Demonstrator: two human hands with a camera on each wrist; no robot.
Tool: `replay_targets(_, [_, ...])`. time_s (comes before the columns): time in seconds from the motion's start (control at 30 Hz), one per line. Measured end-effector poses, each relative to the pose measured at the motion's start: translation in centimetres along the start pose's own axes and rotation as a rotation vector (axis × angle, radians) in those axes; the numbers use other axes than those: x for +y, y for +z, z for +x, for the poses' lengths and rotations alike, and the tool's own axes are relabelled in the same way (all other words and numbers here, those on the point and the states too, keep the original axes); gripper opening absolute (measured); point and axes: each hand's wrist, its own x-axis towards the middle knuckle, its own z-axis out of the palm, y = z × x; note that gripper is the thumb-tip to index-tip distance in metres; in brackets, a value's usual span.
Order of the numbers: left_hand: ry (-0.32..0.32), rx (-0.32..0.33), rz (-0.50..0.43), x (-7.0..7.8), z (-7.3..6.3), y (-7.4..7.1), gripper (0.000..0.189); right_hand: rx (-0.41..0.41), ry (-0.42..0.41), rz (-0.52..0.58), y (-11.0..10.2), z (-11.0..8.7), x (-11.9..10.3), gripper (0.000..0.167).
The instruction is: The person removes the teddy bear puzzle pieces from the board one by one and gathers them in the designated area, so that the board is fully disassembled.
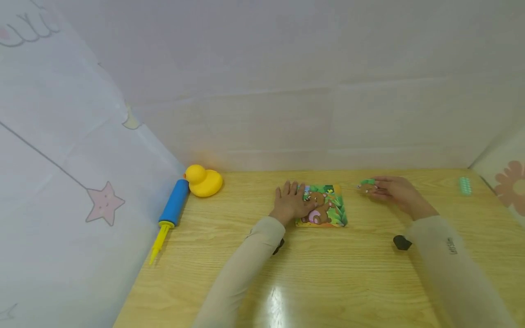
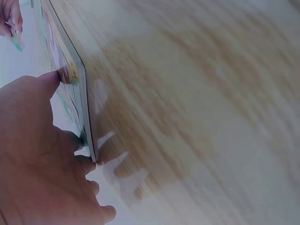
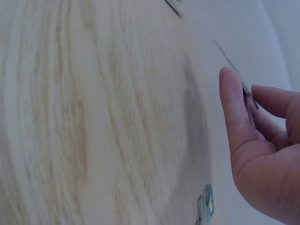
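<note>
A jigsaw puzzle board (image 1: 337, 207) with a brown bear picture lies flat on the table. My left hand (image 1: 290, 202) rests over its left side with fingers spread, the thumb reaching across the bear. In the left wrist view, the thumb and fingertips touch the edge of the board (image 2: 84, 101). To the right of the board, my right hand (image 1: 395, 191) pinches a thin puzzle piece (image 1: 366, 186), brown and green, between thumb and fingers. The right wrist view shows this puzzle piece (image 3: 232, 65) edge-on, held above the table.
At the table's left stand a yellow rubber duck (image 1: 205, 182) and a blue hand pump (image 1: 174, 202) with a yellow nozzle. A small mint-green bumpy item (image 1: 465, 186) lies near the far right corner. Cloth walls (image 1: 262, 123) border the wooden table (image 1: 328, 282).
</note>
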Motion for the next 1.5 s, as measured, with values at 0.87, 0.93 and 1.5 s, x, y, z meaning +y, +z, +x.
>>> replay_targets(0.87, [0.0,0.025,-0.002,-0.3,-0.2,-0.1,0.084,-0.025,0.046,-0.044,-3.9,-2.9,0.5,0.059])
replay_targets(0.93, [-0.001,0.022,-0.002,-0.3,-0.2,-0.2,0.084,-0.023,0.059,-0.042,-3.9,-3.0,0.4,0.059])
replay_targets(1.5, [0.004,0.016,-0.004,-0.3,-0.4,-0.7,0.083,0.05,0.076,-0.348,-3.7,-3.7,0.6,0.058])
